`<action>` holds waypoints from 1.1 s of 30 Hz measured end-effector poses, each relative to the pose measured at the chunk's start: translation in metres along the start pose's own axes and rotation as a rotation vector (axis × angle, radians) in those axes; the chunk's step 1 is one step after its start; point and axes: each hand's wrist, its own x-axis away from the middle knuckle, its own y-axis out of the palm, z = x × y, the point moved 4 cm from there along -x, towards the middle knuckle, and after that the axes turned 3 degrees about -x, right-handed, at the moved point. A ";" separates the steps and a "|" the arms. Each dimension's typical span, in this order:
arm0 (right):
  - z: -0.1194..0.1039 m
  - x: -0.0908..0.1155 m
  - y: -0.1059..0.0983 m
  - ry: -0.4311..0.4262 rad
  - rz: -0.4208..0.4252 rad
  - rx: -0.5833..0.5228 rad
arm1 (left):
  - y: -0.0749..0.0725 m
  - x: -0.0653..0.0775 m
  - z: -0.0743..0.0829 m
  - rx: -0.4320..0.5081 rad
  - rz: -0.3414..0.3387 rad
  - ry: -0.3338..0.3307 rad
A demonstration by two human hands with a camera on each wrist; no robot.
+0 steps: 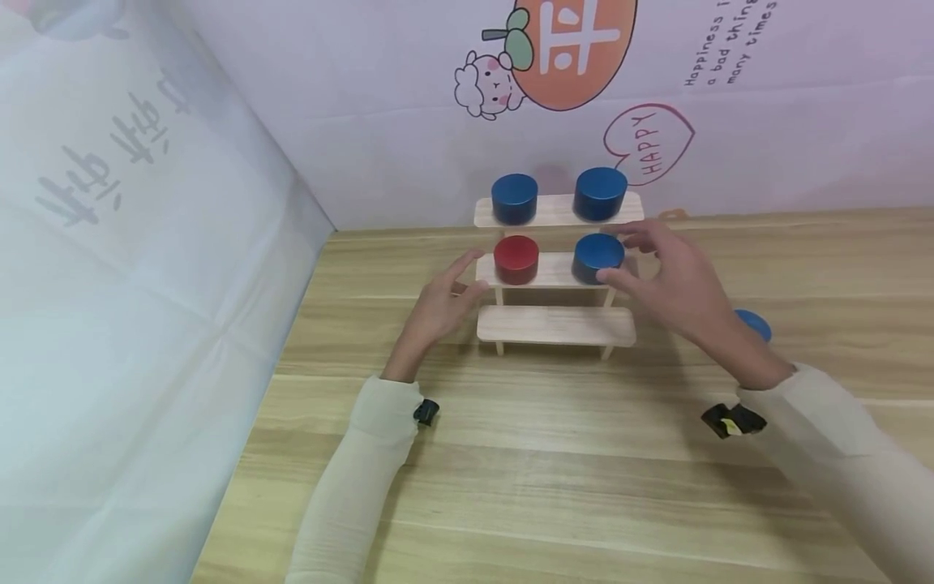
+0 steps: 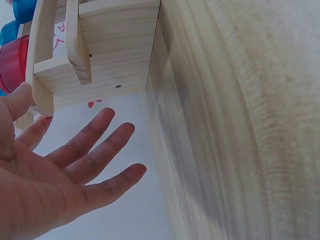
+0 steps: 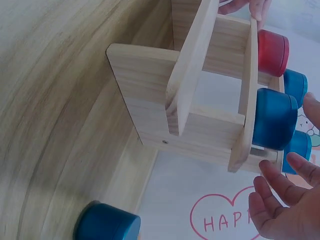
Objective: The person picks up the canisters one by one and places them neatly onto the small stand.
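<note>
A three-tier wooden stand (image 1: 556,326) holds short round tins. On its middle shelf sit a red tin (image 1: 516,261) at the left and a blue tin (image 1: 594,261) at the right. My left hand (image 1: 441,307) is at the left end of that shelf, thumb and forefinger beside the board, the other fingers spread. My right hand (image 1: 679,284) is around the right side of the middle blue tin, thumb in front and fingers behind; the right wrist view (image 3: 285,200) shows a gap between fingers and tin. The top shelf carries a left blue tin (image 1: 514,200) and a right blue tin (image 1: 600,195).
Another blue tin (image 1: 753,324) stands on the wooden table (image 1: 525,487) right of the stand, partly hidden by my right wrist. A printed white cloth (image 1: 379,146) rises behind the stand, and a white cloth side wall (image 1: 146,324) is at the left.
</note>
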 end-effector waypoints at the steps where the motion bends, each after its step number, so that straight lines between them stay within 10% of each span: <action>1: 0.000 0.000 -0.001 -0.008 0.007 -0.002 | 0.000 0.000 0.000 0.000 0.001 0.001; 14: 0.015 0.006 -0.016 -0.131 0.048 -0.025 | -0.002 0.001 -0.002 0.002 0.018 0.004; 33: 0.052 0.025 -0.038 -0.078 -0.038 0.014 | 0.001 0.001 0.000 0.013 0.020 0.018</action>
